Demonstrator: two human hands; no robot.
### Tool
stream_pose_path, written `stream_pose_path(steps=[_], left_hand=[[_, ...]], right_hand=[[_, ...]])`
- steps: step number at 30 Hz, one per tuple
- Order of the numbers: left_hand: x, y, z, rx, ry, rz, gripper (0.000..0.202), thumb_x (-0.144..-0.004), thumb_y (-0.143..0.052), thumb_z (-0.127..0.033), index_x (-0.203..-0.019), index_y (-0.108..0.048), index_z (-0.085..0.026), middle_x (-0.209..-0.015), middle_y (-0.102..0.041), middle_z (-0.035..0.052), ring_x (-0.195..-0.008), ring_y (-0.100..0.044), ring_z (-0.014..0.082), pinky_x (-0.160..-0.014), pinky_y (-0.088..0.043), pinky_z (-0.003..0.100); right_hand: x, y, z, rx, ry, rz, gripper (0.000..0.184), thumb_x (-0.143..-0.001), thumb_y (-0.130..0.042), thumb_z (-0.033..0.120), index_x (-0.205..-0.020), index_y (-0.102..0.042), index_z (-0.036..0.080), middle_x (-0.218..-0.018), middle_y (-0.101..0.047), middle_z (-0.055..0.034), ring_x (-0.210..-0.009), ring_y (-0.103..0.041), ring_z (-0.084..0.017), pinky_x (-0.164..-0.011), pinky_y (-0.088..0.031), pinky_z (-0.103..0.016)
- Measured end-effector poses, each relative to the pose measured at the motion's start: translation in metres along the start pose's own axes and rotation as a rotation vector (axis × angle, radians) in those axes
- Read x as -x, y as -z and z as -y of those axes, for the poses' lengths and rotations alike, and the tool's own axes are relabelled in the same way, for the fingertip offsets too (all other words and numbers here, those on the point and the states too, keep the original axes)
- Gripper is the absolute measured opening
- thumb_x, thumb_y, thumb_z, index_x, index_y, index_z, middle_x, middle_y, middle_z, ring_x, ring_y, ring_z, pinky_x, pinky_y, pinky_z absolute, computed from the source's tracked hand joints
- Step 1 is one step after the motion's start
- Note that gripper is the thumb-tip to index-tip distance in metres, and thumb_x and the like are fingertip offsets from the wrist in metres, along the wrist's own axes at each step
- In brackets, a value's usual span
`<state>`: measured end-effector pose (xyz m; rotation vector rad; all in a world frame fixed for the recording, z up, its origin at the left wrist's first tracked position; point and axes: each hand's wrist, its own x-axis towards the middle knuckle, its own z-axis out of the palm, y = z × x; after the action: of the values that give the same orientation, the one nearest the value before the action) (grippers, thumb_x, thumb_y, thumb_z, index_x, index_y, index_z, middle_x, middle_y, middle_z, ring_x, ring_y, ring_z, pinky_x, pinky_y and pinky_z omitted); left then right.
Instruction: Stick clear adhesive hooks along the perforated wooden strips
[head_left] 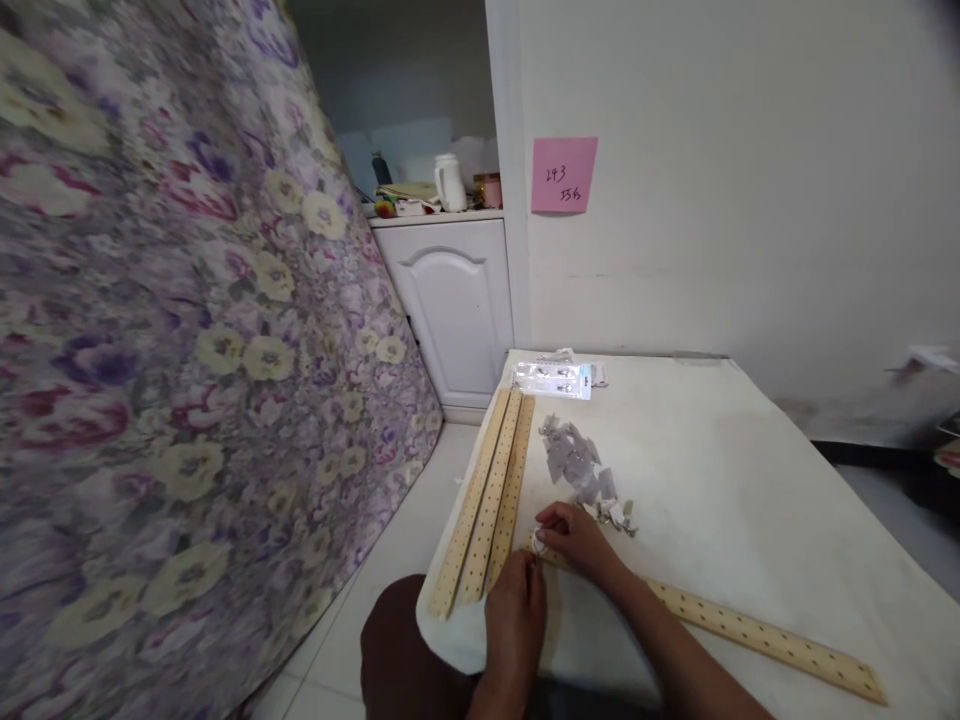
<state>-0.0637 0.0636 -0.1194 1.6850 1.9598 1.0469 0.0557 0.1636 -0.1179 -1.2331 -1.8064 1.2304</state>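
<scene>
Perforated strip (765,637) is on the surface (750,480), left end at the hands, long axis running right and back toward the wearer, under the right forearm (667,650). Right hand (576,540) pinches a small white piece (538,543) at that end; left hand (516,600) just beside, nearer the wearer (fingertips hidden, can't tell its grip). Forearm covers part of the strip; whether the white piece is attached: unclear.

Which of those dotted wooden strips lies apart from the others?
The strip running beneath the right forearm; the other three strips lie side by side at left.
</scene>
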Motion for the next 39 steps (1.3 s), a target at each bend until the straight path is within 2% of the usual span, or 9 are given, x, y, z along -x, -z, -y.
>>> stream_pose_path(steps=[5, 10, 13, 17, 21, 24, 31, 39], left_hand=[[0.001, 0.000, 0.001, 0.021, 0.001, -0.002, 0.017, -0.089, -0.040, -0.028, -0.088, -0.056, -0.020, -0.079, -0.062, 0.0028, -0.073, -0.060, 0.0180, -0.067, -0.043, 0.028], [0.004, 0.000, 0.003, 0.020, -0.013, -0.018, 0.019, -0.088, -0.041, -0.030, -0.093, -0.055, -0.020, -0.079, -0.062, 0.0038, -0.073, -0.060, 0.0185, -0.068, -0.044, 0.029], [0.005, -0.001, 0.006, -0.005, -0.005, -0.017, 0.019, -0.088, -0.041, -0.031, -0.094, -0.055, -0.020, -0.077, -0.061, 0.0031, -0.071, -0.059, 0.0183, -0.066, -0.044, 0.029], [0.005, -0.002, 0.007, -0.025, 0.000, -0.021, 0.017, -0.088, -0.042, -0.032, -0.092, -0.053, -0.020, -0.072, -0.058, 0.0014, -0.068, -0.058, 0.0177, -0.063, -0.043, 0.028], [0.005, -0.001, 0.005, -0.035, 0.018, -0.009, 0.017, -0.088, -0.041, -0.032, -0.087, -0.052, -0.020, -0.072, -0.058, 0.0013, -0.067, -0.058, 0.0174, -0.064, -0.042, 0.028], [0.005, 0.000, 0.004, -0.021, 0.006, -0.018, 0.017, -0.088, -0.041, -0.033, -0.089, -0.052, -0.020, -0.074, -0.059, 0.0013, -0.068, -0.058, 0.0174, -0.065, -0.043, 0.028], [0.004, -0.001, 0.005, -0.025, -0.016, -0.029, 0.022, -0.088, -0.041, -0.036, -0.092, -0.054, -0.020, -0.070, -0.058, 0.0012, -0.064, -0.058, 0.0179, -0.063, -0.044, 0.029], [0.004, -0.003, 0.010, -0.003, -0.044, -0.062, 0.025, -0.086, -0.045, -0.037, -0.099, -0.057, -0.018, -0.076, -0.064, 0.0031, -0.069, -0.062, 0.0190, -0.066, -0.047, 0.031]], right_hand=[[0.015, 0.015, 0.009, 0.084, 0.029, -0.105, 0.019, -0.074, -0.056, 0.025, -0.088, -0.065, 0.016, -0.077, -0.067, -0.0041, -0.066, -0.059, -0.016, -0.065, -0.046, -0.028], [0.049, 0.040, 0.006, 0.188, 0.046, -0.172, 0.016, -0.077, -0.054, 0.028, -0.087, -0.063, 0.019, -0.080, -0.065, -0.0036, -0.067, -0.058, -0.017, -0.065, -0.046, -0.030], [0.076, 0.060, -0.007, 0.277, 0.032, -0.192, 0.019, -0.077, -0.055, 0.032, -0.091, -0.063, 0.021, -0.082, -0.063, -0.0035, -0.072, -0.058, -0.019, -0.067, -0.047, -0.030], [0.111, 0.089, -0.035, 0.384, 0.053, -0.221, 0.024, -0.075, -0.059, 0.037, -0.095, -0.065, 0.023, -0.103, -0.063, -0.0075, -0.095, -0.058, -0.023, -0.084, -0.047, -0.034], [0.135, 0.108, -0.059, 0.492, 0.026, -0.226, 0.030, -0.070, -0.065, 0.038, -0.097, -0.067, 0.024, -0.108, -0.062, -0.0082, -0.102, -0.056, -0.026, -0.091, -0.044, -0.039], [0.141, 0.113, -0.064, 0.521, 0.001, -0.213, 0.030, -0.071, -0.063, 0.034, -0.099, -0.066, 0.024, -0.108, -0.061, -0.0083, -0.101, -0.055, -0.026, -0.090, -0.043, -0.039], [0.142, 0.114, -0.053, 0.518, -0.030, -0.185, 0.020, -0.072, -0.058, 0.029, -0.090, -0.066, 0.026, -0.096, -0.062, -0.0060, -0.094, -0.055, -0.025, -0.084, -0.044, -0.036], [0.141, 0.112, -0.043, 0.532, -0.111, -0.257, 0.015, -0.076, -0.056, 0.033, -0.085, -0.063, 0.023, -0.089, -0.059, -0.0055, -0.088, -0.054, -0.023, -0.079, -0.044, -0.034]])
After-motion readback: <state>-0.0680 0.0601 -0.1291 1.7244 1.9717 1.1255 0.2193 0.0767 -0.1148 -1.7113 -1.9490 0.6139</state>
